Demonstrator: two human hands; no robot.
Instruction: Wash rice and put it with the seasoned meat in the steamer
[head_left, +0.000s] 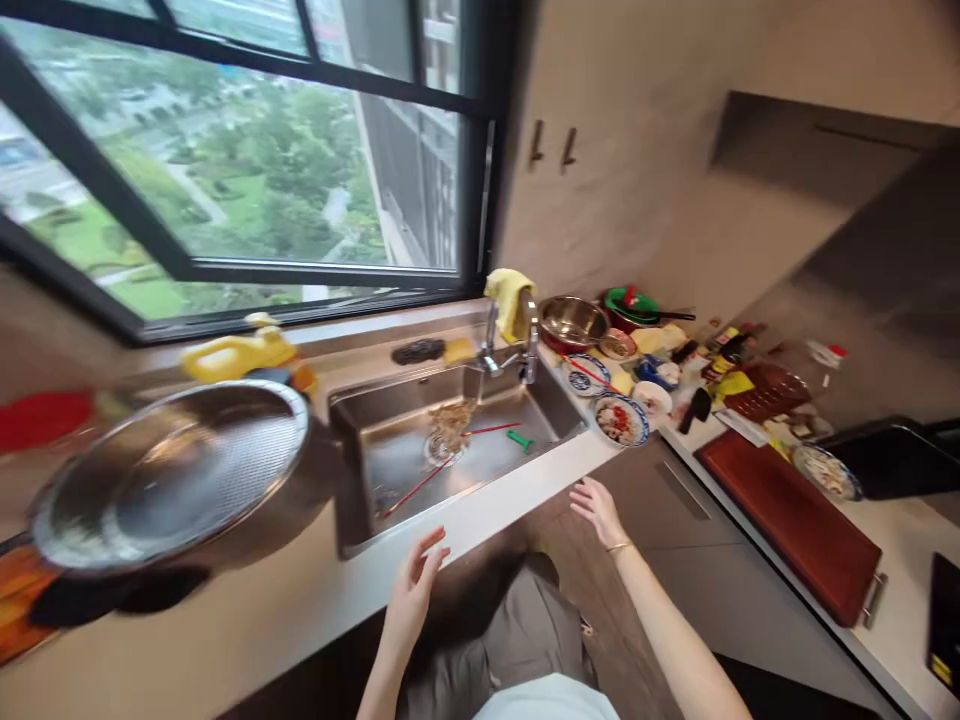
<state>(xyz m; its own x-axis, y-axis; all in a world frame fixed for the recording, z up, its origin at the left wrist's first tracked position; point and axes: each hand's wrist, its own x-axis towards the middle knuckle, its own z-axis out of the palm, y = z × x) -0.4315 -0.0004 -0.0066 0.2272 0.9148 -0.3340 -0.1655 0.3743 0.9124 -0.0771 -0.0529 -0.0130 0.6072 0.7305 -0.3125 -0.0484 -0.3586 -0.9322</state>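
Observation:
My left hand (417, 580) hovers at the front edge of the counter, fingers apart and holding nothing. My right hand (598, 512) is also open, fingers stretched out, in the air just below the bowl of white and red food (620, 419). Between and beyond them is the steel sink (390, 470). In it lie two red chopsticks (420, 487), a green peeler (519, 440) and a clump of brownish scraps (451, 424) near the drain. A yellow cloth (510, 300) hangs over the faucet (532, 345).
A large steel pan with a strainer (300, 480) stands left of the sink. Bowls, a metal basin (574, 322) and bottles crowd the right corner. A brown cutting board (787, 520) lies on the right counter. The window (322, 270) is open above the sink.

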